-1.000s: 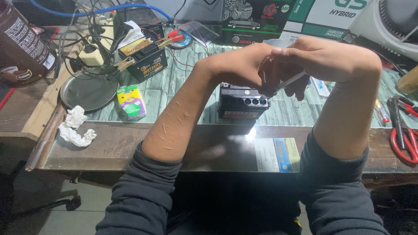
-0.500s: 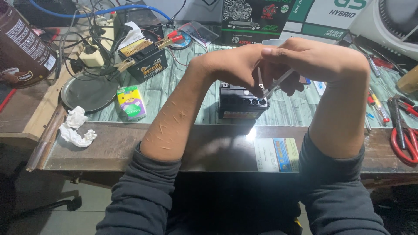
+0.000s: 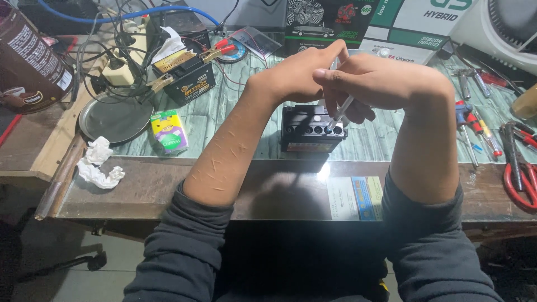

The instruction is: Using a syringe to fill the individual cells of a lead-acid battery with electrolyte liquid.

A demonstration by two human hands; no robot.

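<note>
A small black battery (image 3: 310,130) with a row of open filler holes on top stands on the green-patterned table (image 3: 224,114), just below both hands. My right hand (image 3: 386,86) grips a thin clear syringe (image 3: 342,112), tilted, with its tip at the right-hand filler holes. Reaching across from the left, my left hand (image 3: 293,75) presses against the right hand above the battery. Its fingertips are hidden behind the right hand, so I cannot tell whether it holds anything.
A second battery (image 3: 190,81) with clamps and cables sits back left, beside a round metal plate (image 3: 114,116), a yellow-purple packet (image 3: 169,131) and crumpled tissue (image 3: 98,166). A brown bottle (image 3: 31,56) stands far left. Screwdrivers (image 3: 475,124) and red-handled cutters (image 3: 520,176) lie right.
The syringe has tipped down from between my hands until its tip reaches the battery's filler holes. Both hands stay together above the battery.
</note>
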